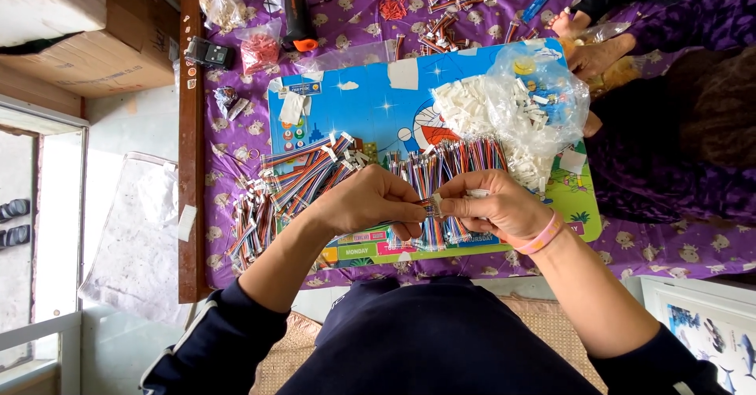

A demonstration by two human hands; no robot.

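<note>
Wire bundle (pixel 431 206), mid-frame: light, limp, thin strands; likely best pinched at its stiffer end. Left hand (pixel 370 200) and right hand (pixel 492 206) both grip it, fingers closed.

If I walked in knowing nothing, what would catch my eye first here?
Probably the two hands meeting at the centre: the left hand and right hand pinch a small bundle of coloured wires between them. Behind them, rows of striped wire bundles fan across a bright blue cartoon board, with a clear bag of white connectors at its right.
</note>
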